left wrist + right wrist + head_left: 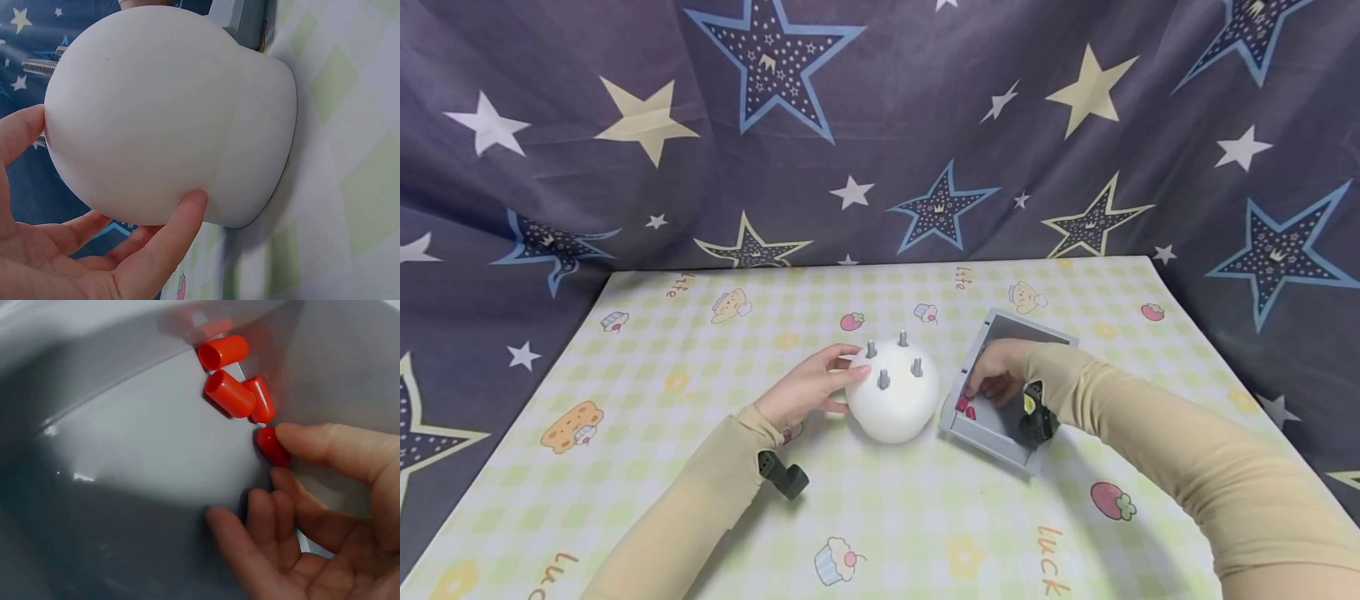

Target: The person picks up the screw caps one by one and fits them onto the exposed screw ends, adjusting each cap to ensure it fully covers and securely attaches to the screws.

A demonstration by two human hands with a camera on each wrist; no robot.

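A white rounded body with several threaded metal studs pointing up from its top stands on the patterned cloth. My left hand holds it from the left side, thumb and fingers spread around the curve. Its lower end widens into a short base, visible in the left wrist view. Inside a grey tray, my right hand pinches a small red cap between thumb and index finger, close to the tray's corner. Beside it lie other hollow red caps, one with its open mouth showing.
The tray stands just right of the white body, turned at an angle, its walls rising around the right hand. Beneath everything lies a green-and-white checked cloth. A dark star-printed curtain closes off the back and sides.
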